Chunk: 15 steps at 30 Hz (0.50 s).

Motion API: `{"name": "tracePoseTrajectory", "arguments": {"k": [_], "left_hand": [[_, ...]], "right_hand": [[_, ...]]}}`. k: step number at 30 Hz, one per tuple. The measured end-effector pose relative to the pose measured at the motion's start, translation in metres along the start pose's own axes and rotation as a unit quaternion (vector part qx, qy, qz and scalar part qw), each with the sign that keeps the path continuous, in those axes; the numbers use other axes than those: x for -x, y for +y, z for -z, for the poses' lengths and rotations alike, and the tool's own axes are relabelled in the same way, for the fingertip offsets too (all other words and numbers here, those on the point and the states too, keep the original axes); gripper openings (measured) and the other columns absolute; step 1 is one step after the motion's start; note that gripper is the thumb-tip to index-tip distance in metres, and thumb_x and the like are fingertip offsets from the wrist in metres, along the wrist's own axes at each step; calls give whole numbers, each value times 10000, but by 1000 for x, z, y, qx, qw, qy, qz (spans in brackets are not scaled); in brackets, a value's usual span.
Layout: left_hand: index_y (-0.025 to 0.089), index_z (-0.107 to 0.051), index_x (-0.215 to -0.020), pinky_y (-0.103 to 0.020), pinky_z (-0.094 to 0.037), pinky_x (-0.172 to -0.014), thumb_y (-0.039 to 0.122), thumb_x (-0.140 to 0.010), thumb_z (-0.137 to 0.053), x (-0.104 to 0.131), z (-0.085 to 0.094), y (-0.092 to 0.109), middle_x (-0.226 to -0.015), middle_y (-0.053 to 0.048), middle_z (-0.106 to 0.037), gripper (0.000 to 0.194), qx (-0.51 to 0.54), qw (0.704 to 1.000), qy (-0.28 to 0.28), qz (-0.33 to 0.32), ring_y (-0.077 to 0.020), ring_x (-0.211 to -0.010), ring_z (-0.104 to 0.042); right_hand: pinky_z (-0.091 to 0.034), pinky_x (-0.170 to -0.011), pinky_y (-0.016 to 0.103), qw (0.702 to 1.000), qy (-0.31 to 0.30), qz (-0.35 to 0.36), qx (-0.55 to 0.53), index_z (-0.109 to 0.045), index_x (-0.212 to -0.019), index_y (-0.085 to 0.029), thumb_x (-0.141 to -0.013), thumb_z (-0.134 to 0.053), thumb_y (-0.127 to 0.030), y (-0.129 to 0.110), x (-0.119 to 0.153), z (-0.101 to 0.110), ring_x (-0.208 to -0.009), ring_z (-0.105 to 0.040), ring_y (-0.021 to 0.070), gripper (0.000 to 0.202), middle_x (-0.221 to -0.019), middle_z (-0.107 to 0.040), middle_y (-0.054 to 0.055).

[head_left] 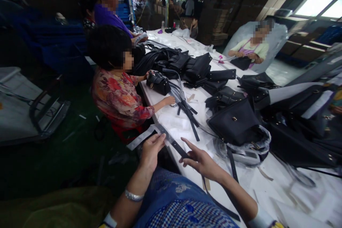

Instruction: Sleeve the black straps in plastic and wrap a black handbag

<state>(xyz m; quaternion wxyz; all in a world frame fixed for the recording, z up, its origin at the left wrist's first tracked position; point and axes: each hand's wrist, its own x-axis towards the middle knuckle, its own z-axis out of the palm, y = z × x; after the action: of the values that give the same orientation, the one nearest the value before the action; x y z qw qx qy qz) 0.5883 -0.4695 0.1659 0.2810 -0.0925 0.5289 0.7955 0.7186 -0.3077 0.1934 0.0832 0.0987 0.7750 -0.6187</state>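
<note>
Forearms (237, 194) extended, left fingers (160, 139) pinch strap (176, 146), right fingers (191, 145) perhaps touching.

Right fingers (190, 163) partly hide strap (175, 145); right edge crops black bags (301, 142)

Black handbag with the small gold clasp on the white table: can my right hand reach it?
Probably yes: the handbag sits beyond your right hand, with only clear plastic seeming to lie between, though that hand is at the flat black strap.

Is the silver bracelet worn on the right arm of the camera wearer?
No, the silver bracelet is around the left forearm, below the left hand that pinches the black strap.
</note>
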Motion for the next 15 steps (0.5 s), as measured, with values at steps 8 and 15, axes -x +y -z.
{"name": "tracePoseTrajectory", "arguments": {"k": [8, 15], "left_hand": [[108, -700, -795, -263, -543, -696, 352, -622, -839, 9, -5, -11, -753, -49, -704, 330, -16, 998, -51, 22, -140, -674, -661], [111, -702, -821, -243, -545, -755, 278, -565, -877, -4, 13, 11, -809, -42, -718, 352, 41, 998, 41, -14, -129, -735, -678]], "right_hand": [[-534, -669, 310, 996, 29, -5, -82, -220, -1501, -228, -861, -616, -371, 5, -18, -14, -637, -651, 148, 766, -824, -723, 19], [-525, -752, 329, 993, -59, -40, -99, -313, -1466, -178, -831, -672, -370, 10, -11, 2, -744, -683, 170, 755, -867, -745, 58]]}}
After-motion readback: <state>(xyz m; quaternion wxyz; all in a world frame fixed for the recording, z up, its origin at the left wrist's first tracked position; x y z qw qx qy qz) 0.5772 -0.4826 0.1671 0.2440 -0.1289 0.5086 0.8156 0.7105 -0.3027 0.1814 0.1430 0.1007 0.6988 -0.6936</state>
